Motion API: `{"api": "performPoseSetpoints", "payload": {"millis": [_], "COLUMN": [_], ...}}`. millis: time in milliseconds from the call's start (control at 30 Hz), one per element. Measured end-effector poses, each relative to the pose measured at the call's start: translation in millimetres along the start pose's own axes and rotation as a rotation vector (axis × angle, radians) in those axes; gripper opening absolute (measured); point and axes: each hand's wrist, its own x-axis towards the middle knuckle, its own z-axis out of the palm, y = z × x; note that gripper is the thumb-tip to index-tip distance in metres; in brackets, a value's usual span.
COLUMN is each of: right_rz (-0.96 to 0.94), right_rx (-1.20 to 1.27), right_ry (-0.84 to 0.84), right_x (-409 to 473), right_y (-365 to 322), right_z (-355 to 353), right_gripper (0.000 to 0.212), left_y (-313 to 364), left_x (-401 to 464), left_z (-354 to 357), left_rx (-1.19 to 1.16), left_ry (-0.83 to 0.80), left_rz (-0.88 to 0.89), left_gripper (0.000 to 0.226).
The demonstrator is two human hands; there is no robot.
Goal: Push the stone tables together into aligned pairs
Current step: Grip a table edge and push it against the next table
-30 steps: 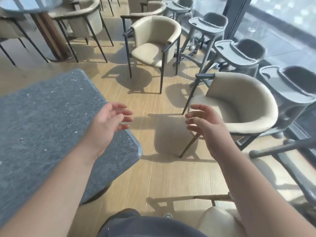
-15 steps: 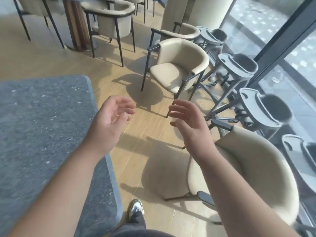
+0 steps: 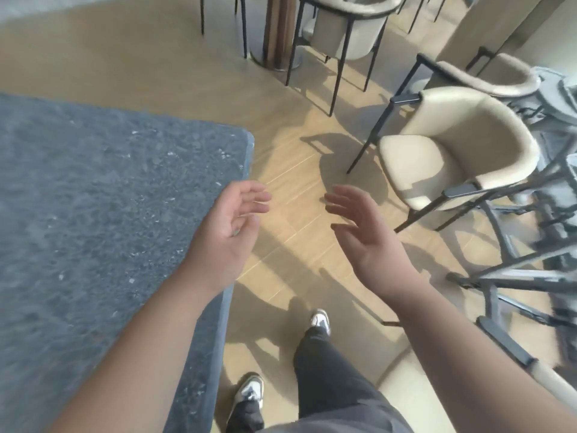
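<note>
Two hands, both yours, both empty. Left hand: fingers loosely spread, palm turned inward, hovering over the right edge of the stone table, not visibly touching it. Right hand: fingers spread and relaxed, raised over the wooden floor, well apart from any furniture.

Stone table — one grey speckled slab, filling the left of the view, its rounded corner just beyond your left fingertips. No partner table shows beside it.

Cream chair: to your right, clear of the table. Grey high chairs: further right, blurred.

Progress, as a judgement — no aligned pair is visible, neither hand is set to push; the pairing of this table looks wholly ahead of you.
</note>
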Motion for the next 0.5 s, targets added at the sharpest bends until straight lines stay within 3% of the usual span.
{"api": "performPoseSetpoints", "payload": {"millis": [300, 500], "right_rz": [-0.201, -0.270], "right_rx": [0.064, 0.037], "right_ry": [-0.143, -0.150], "right_x": [154.5, 246.0], "right_y": [44.3, 71.2], "right_z": [-139.4, -246.0], "right_gripper": [0.055, 0.054], "left_y": [18.9, 57.3], "left_x": [129.2, 249.4], "left_z": [114.3, 204.4], "left_rx": [0.070, 0.105], "left_ry": [0.269, 0.238], "left_rz": [0.008, 0.035], "left_gripper": [0.053, 0.055]}}
